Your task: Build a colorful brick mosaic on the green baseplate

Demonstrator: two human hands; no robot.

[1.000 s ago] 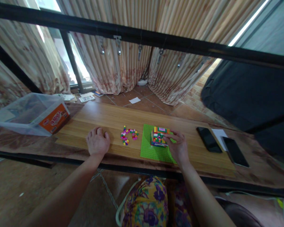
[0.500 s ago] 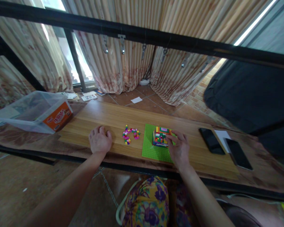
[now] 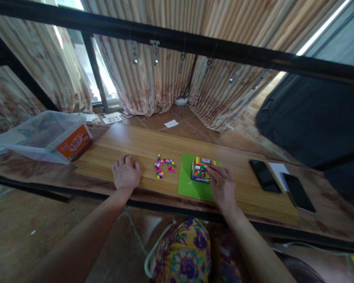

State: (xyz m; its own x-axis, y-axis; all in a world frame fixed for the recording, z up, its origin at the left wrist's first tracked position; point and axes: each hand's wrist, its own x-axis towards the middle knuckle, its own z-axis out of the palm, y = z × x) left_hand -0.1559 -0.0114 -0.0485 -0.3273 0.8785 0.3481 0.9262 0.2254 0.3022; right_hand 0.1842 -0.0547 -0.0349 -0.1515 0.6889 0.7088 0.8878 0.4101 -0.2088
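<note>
Nearest: lap in floral fabric (image 3: 183, 251), below the green studded baseplate (image 3: 194, 192), which is the landmark here. Right hand (image 3: 222, 188) over baseplate's right part, fingers bent and tips drawn together against the multicolour brick build (image 3: 201, 173); can't tell if a small brick is pinched there, fingers hide it. Build sits upright on the baseplate, toward its far half; studs presumably keep it from sliding, so one hand is likely enough. Left hand (image 3: 126, 173) well left of baseplate, palm down, relaxed, gripping nothing visible, flat on the wooden board (image 3: 153, 147); probably just propping the arm or steadying the board.

Loose small bricks (image 3: 157, 165) between left hand and baseplate, rough broken ring, mostly pink, some yellow, green, white. Likely spread thin so single pieces are easy to see and pick.

Right of baseplate: black smartphone (image 3: 264, 175) on the board; farther right, white paper (image 3: 275, 169) and second dark phone (image 3: 298, 192) overlapping it, probably parked out of the way. Cloth-covered bench (image 3: 336, 222) under the board. Far left of baseplate: clear plastic bin (image 3: 41, 151), orange label (image 3: 74, 144), contents unclear.

Beyond baseplate: paper slip (image 3: 171, 123) on tiled floor, black bar (image 3: 177, 39) with metal hooks (image 3: 155, 55), striped curtains (image 3: 171, 78).
</note>
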